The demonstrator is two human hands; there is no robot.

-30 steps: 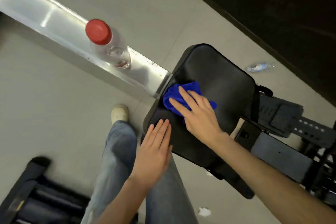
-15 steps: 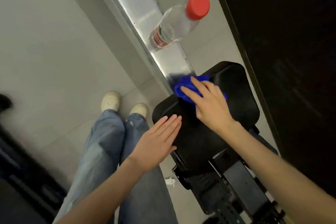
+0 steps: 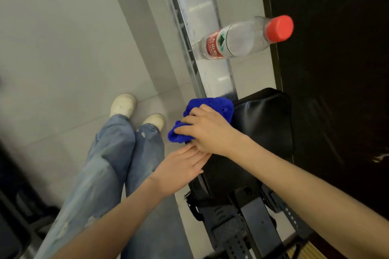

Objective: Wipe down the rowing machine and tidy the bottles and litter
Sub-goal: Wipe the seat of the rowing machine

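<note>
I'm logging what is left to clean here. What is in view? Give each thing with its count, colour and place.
water bottle: one, clear with red cap and red label, on the rail
rail: one, silver, running away from the seat
seat: one, black, at the rail's near end
blue cloth: one, blue, bunched at the seat's left edge
footrest frame: one, black, on the near side of the seat
dark panel: one, black, right of the rail
floor: grey tiles, left of the rail
shoes: two, white, on the floor
jeans: one pair, light blue
left hand: flat on the seat's edge, fingers straight
right hand: fingers curled over the cloth
</note>
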